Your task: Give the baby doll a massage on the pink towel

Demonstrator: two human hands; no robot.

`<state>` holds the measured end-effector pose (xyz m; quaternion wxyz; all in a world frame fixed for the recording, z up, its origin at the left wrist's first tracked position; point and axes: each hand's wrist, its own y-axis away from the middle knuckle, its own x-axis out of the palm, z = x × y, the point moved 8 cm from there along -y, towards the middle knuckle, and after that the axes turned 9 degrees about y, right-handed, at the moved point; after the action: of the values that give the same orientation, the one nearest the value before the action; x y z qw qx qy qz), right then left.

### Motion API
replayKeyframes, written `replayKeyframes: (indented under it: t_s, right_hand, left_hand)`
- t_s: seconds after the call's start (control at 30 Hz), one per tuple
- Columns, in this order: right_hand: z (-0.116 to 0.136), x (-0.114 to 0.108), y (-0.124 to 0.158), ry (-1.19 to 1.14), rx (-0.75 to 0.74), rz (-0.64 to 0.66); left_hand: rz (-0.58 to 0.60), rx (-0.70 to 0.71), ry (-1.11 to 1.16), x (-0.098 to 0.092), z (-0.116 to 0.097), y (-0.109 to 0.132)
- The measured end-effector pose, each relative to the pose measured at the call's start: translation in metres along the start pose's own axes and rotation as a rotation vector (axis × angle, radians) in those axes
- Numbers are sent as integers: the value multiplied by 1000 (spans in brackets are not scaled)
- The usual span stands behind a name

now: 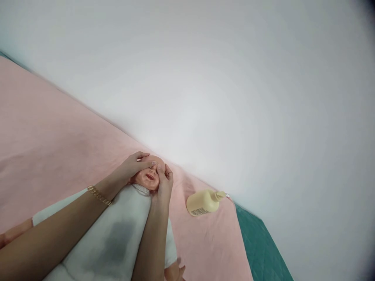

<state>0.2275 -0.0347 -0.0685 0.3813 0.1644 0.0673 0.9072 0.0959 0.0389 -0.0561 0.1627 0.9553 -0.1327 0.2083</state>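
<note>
A baby doll [148, 180] in a white garment lies on its back on a pink cloth [52, 144], head toward the wall. My left hand [133, 166], with a gold bracelet on the wrist, cups the top and side of the doll's head. My right hand [164, 183] rests against the other side of the face, fingertips pressed at the doll's eyes and nose. Both hands have fingers curved flat against the face and hold nothing else. The doll's forehead is partly hidden under my fingers.
A cream pump bottle [203, 201] lies on its side on the pink cloth to the right of the doll's head. A teal quilted surface [260, 249] shows beyond the cloth's right edge. A white wall [234, 97] runs along the far side.
</note>
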Motion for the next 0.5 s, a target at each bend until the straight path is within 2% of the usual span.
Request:
replayKeyframes:
  t_s: [0.23,0.5]
  right_hand:
    - [-2,-2,-3,18,-6,-16]
    - [2,4,3,-152,47,3]
  left_hand:
    - [-41,15,-37,1,-9,8]
    - [2,22,169,4,2,-2]
